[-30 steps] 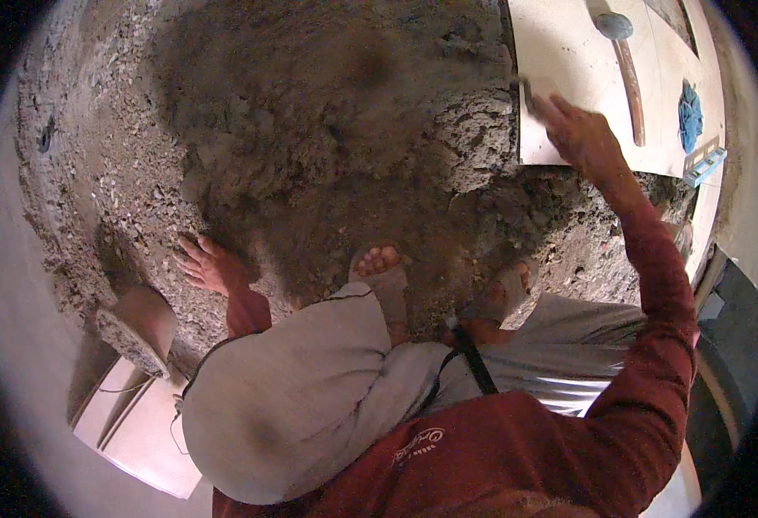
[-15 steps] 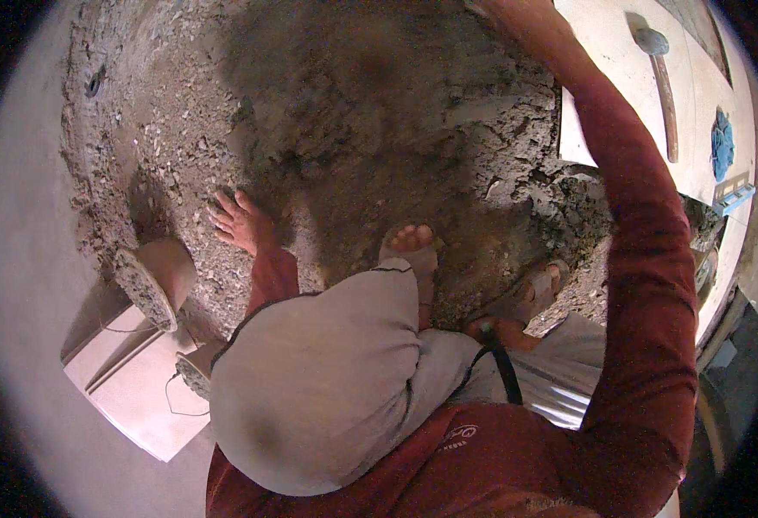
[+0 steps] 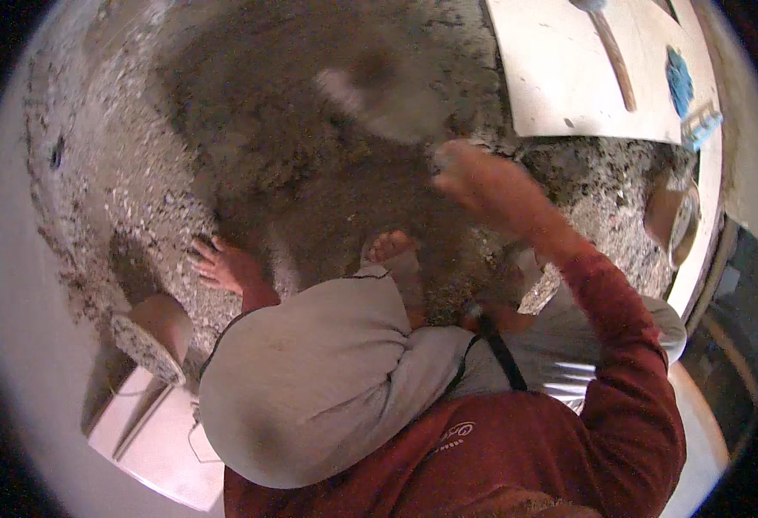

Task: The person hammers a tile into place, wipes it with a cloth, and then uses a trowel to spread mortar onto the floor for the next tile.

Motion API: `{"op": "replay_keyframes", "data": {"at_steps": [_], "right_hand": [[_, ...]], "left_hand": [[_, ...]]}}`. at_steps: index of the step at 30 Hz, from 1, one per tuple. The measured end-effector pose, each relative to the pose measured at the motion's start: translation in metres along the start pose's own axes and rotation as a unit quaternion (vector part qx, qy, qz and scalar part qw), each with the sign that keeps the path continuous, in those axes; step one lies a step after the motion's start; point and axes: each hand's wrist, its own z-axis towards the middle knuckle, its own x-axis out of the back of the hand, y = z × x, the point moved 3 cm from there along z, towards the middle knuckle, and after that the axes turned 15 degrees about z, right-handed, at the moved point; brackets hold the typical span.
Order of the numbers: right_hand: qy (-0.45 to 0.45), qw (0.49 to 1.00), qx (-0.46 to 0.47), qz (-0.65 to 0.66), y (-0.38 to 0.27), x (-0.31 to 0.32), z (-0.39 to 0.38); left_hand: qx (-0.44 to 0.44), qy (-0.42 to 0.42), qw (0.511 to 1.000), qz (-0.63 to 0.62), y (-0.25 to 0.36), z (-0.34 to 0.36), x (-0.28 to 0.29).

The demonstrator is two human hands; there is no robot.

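My left hand rests with fingers spread on a rough, damp, gritty bed of mortar-like mix, beside my bent knee. My right hand is closed, in front of my feet and smeared by motion. From it a pale, blurred flat shape reaches over the dark, smoother middle of the mix; it looks like a trowel blade. The handle is hidden in my fist.
Buckets lie tipped at the left and right. A large pale tile at the upper right bears a mallet, a blue cloth and a light blue level-like tool. More pale tiles lie lower left.
My right arm has drawn back from the far upper right, bringing the hand and its tool into view nearer my feet. My left hand stays planted. The whole view has shifted slightly.
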Motion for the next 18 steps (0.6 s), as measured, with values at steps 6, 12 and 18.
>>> {"op": "replay_keyframes", "data": {"at_steps": [6,12,18], "right_hand": [[0.012,0.986,0.054,-0.16,0.036,0.004,-0.04],[0.13,0.889,-0.338,0.281,0.027,0.038,-0.105],[0.2,0.63,-0.325,0.677,0.037,-0.013,-0.069]], "left_hand": [[-0.006,0.063,0.998,0.013,0.006,-0.001,0.009],[0.008,0.02,1.0,-0.005,0.0,0.002,0.01],[-0.031,0.007,0.994,0.101,0.007,-0.001,0.015]]}}
